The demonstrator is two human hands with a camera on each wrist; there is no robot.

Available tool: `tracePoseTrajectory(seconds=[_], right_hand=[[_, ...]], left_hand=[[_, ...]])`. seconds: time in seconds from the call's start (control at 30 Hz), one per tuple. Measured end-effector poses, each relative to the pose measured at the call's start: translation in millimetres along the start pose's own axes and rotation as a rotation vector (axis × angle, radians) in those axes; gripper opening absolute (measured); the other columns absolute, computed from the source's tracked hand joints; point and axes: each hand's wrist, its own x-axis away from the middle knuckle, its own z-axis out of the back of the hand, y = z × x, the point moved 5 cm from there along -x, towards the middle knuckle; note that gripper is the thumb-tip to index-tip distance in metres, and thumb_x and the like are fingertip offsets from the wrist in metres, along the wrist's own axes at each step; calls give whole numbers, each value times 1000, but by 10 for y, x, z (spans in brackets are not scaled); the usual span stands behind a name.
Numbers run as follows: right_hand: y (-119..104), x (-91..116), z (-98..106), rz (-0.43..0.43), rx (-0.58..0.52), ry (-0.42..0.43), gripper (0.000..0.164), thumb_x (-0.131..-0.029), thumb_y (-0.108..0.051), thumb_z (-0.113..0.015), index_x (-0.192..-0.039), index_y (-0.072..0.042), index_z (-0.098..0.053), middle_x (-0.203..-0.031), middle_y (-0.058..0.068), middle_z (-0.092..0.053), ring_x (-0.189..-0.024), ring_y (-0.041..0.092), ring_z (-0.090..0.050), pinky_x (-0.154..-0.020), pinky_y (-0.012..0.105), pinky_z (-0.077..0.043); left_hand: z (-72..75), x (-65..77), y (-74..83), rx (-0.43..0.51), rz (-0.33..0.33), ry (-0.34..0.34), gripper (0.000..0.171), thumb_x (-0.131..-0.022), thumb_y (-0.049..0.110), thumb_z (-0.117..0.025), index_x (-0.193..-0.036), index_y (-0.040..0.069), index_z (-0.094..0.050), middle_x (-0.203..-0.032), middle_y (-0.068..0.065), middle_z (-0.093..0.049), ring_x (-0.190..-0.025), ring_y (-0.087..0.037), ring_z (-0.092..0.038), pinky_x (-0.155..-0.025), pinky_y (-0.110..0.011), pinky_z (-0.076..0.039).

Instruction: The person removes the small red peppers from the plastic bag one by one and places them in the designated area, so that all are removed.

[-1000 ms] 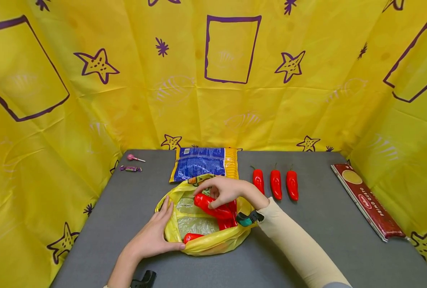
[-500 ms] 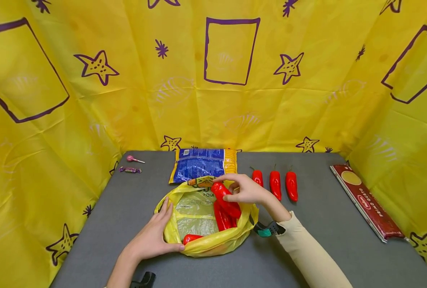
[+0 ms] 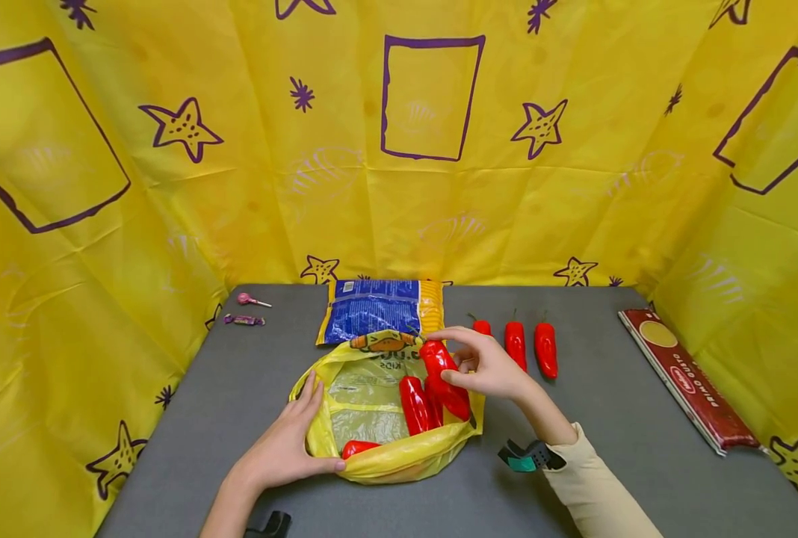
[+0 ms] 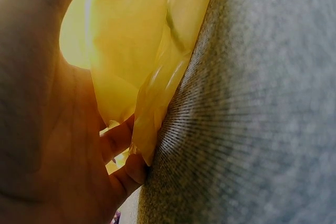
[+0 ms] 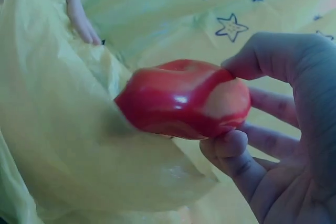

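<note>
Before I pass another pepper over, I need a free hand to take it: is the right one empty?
No, the right hand pinches a red pepper at the mouth of the yellow bag.

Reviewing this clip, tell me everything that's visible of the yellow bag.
The yellow bag looks like thin, crinkled, partly see-through plastic. It sits on the grey table, its mouth spread wide and facing up, with a loose, uneven rim. Orange print and mirrored dark lettering show on its far side. The left hand touches the left part of its rim. Red peppers lie inside.
</note>
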Motion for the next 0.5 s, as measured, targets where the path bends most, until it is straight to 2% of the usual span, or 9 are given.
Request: tracePoseTrajectory(seconds=[0.23, 0.5], right_hand=[[-42, 206, 257, -35, -34, 122, 57, -91, -1, -78, -145, -10, -62, -130, 15, -62, -58, 15, -58, -56, 28, -56], [139, 429, 509, -100, -24, 204, 57, -91, 2, -79, -145, -11, -62, -131, 12, -62, -75, 20, -68, -62, 27, -59]], left_hand=[[2, -3, -12, -9, -9, 5, 141, -71, 81, -81, -169, 2, -17, -179, -12, 5, -157, -46, -25, -118, -69, -35], [-6, -5, -21, -4, -17, 4, 142, -70, 82, -81, -169, 2, -17, -179, -12, 5, -157, -47, -25, -118, -69, -34]])
